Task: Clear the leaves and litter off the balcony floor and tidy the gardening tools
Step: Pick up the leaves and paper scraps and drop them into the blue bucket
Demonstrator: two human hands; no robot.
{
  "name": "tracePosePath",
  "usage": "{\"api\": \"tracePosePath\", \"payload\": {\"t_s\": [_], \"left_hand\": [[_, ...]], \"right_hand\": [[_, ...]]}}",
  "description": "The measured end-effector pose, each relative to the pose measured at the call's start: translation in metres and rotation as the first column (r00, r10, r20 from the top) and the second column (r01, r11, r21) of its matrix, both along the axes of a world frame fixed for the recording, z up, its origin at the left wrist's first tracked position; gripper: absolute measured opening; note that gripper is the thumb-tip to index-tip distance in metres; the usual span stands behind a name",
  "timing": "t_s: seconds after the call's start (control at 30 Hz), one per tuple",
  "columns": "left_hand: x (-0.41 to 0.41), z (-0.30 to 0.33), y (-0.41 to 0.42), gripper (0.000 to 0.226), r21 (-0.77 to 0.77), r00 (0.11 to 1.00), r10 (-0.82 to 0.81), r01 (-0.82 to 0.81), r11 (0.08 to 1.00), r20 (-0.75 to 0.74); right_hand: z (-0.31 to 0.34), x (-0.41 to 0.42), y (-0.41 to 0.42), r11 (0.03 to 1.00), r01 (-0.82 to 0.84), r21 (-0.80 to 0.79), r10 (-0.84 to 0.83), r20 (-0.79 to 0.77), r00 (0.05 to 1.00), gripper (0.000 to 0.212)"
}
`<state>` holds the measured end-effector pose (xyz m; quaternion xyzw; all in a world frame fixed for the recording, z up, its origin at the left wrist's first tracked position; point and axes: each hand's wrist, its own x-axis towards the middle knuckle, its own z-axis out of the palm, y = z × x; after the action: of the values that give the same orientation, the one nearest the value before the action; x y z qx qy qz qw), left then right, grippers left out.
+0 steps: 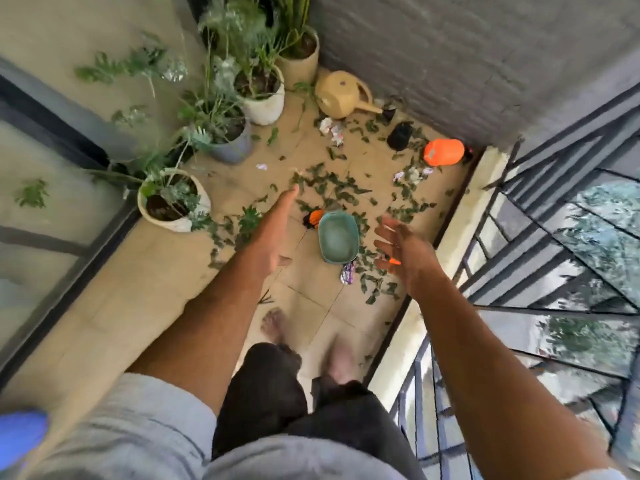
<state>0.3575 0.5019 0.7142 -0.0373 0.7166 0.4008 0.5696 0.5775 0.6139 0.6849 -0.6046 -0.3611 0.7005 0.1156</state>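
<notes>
Leaves (pixel 341 192): dark green, small and limp, scattered thickly over the beige tiled balcony floor (pixel 311 306), densest in the middle and around the teal basin.
Litter: crumpled white paper (pixel 332 130) lies near the watering can; a shiny purple-and-silver wrapper (pixel 347 274) lies touching the near edge of the basin; pale scraps (pixel 412 174) sit near the orange object by the railing.
Teal basin (pixel 338 237): an open, rounded plastic tub, standing upright on the floor between the two hands, nothing visible inside.
Gardening tools: a tan watering can (pixel 341 95) lies tipped on its side against the grey wall; a small orange-and-black tool (pixel 313 218) lies just left of the basin; an orange rounded object (pixel 444 152), possibly a sprayer, rests near the railing, though blur makes that uncertain.
Black pot (pixel 400 136): small, dark, near the wall.
Potted plants (pixel 173 202): a row of pots stands along the left edge.
Left hand (pixel 273 233): stretched forward over the floor, grip slack, fingers straight, holding nothing.
Right hand (pixel 401 251): palm turned inward, fingers spread and relaxed, grip empty; an orange fleck shows beside the thumb.
Feet (pixel 341 362): bare on the tiles below.
</notes>
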Motion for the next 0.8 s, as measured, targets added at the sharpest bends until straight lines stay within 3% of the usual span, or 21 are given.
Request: {"api": "tracePosePath", "payload": {"t_s": [0.1,0.23,0.3,0.37,0.43,0.53,0.57,0.63,0.67,0.73,0.8], "left_hand": [[0.006,-0.064,0.007,0.065,-0.092,0.999,0.051,-0.05,0.995,0.014],[0.014,-0.181,0.013,0.077,-0.145,1.0,-0.001,0.004,0.989,0.027],[0.008,-0.252,0.023,0.087,-0.158,0.997,-0.067,0.061,0.985,-0.029],[0.002,-0.321,0.034,0.085,-0.136,0.986,-0.13,0.116,0.984,-0.102],[-0.01,-0.381,0.049,0.075,-0.117,0.977,-0.16,0.145,0.983,-0.139],[-0.04,-0.452,0.081,0.066,-0.027,0.966,-0.208,0.206,0.978,-0.151],[-0.045,-0.476,0.087,0.057,-0.039,0.963,-0.243,0.24,0.97,-0.12],[-0.056,-0.562,0.088,0.047,-0.115,0.938,-0.28,0.261,0.958,-0.206],[-0.049,-0.616,0.058,0.059,-0.183,0.95,-0.271,0.241,0.953,-0.158],[0.014,-0.721,-0.021,0.086,-0.297,0.914,-0.341,0.27,0.916,-0.221],[0.058,-0.809,-0.078,0.067,-0.352,0.887,-0.377,0.275,0.895,-0.266]], "right_hand": [[-0.064,0.0,0.006,1.0,-0.004,-0.03,0.003,-0.009,1.0,0.04],[-0.171,0.006,0.011,0.997,0.017,-0.078,-0.014,0.036,0.999,0.059],[-0.226,0.004,0.016,1.0,-0.028,-0.005,0.028,0.12,0.992,0.047],[-0.291,0.0,0.026,0.962,-0.216,0.17,0.166,0.266,0.949,0.026],[-0.356,-0.006,0.04,0.834,-0.477,0.277,0.336,0.432,0.837,0.031],[-0.447,-0.03,0.05,0.62,-0.734,0.277,0.508,0.572,0.644,0.048],[-0.469,-0.04,0.052,0.526,-0.809,0.264,0.544,0.626,0.558,0.053],[-0.52,-0.062,0.055,0.347,-0.915,0.205,0.589,0.711,0.383,0.059],[-0.545,-0.072,0.056,0.281,-0.948,0.148,0.599,0.745,0.294,0.061],[-0.581,-0.091,0.059,0.216,-0.976,0.029,0.591,0.791,0.154,0.063],[-0.614,-0.105,0.06,0.201,-0.979,-0.039,0.575,0.813,0.085,0.062]]}}
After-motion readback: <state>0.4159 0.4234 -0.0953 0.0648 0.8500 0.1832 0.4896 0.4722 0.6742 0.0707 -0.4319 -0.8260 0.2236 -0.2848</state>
